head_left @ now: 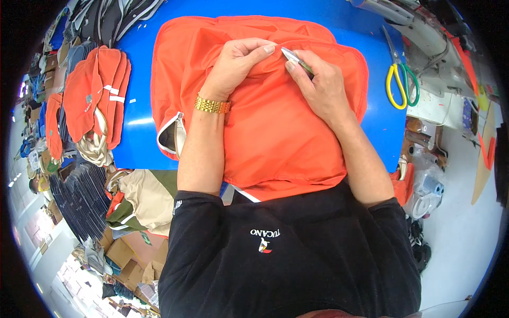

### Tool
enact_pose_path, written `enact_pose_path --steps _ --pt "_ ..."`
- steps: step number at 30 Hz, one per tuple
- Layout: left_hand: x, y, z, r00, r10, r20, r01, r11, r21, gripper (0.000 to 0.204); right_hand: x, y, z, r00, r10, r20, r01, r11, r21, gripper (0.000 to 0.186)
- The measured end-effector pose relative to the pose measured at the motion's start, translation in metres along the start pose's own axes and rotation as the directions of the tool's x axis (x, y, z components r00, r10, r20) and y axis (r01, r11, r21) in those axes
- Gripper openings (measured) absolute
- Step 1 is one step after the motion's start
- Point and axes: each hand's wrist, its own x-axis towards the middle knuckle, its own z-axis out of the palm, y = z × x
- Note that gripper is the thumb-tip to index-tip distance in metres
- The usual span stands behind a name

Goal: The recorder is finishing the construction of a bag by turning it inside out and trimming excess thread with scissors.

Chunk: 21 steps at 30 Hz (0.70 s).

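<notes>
An orange-red fabric bag (286,138) lies across the blue tabletop, with a white zip at its lower left. My left hand (238,66), wearing a gold metal watch, pinches the fabric near its upper middle, thumb and index finger together. My right hand (323,87) grips small silver-bladed snips (297,61) with a green handle, their tips close to the left fingertips at a fold or seam of the bag. Whether the blades touch a thread is too small to tell.
Yellow-and-green scissors (396,85) lie on the blue table (132,148) at the right, beside a sewing machine (403,13). Stacked orange pieces (90,85) and dark fabrics (127,13) sit at the left. Below are stacked dark panels (79,201), beige-and-olive fabric (143,196) and cardboard boxes (119,252).
</notes>
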Motion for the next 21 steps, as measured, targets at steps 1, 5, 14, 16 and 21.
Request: enact_pose_path --steps 1,5,14,16,21 --pt "0.0 0.0 0.0 1.0 0.007 0.01 -0.007 1.0 -0.005 0.021 0.0 0.0 0.0 1.0 0.003 0.008 -0.003 1.0 0.021 0.022" --pt "-0.001 0.004 0.001 1.0 -0.002 0.028 0.003 1.0 -0.027 0.021 0.002 0.002 -0.001 0.997 0.07 0.02 -0.072 0.99 0.124 0.02" --pt "-0.008 0.007 -0.013 0.997 -0.083 0.005 0.083 0.995 -0.055 0.017 -0.003 0.0 0.002 1.0 -0.01 0.008 0.01 0.998 0.068 0.02" --pt "-0.006 0.006 -0.012 0.999 -0.046 0.006 0.047 0.998 -0.031 0.017 -0.002 0.0 0.002 1.0 -0.026 0.009 0.025 0.999 0.036 0.02" --pt "-0.007 0.007 -0.01 0.999 -0.041 -0.005 0.04 0.999 -0.018 0.017 -0.002 0.0 0.003 0.998 -0.063 0.01 0.063 0.998 0.004 0.019"
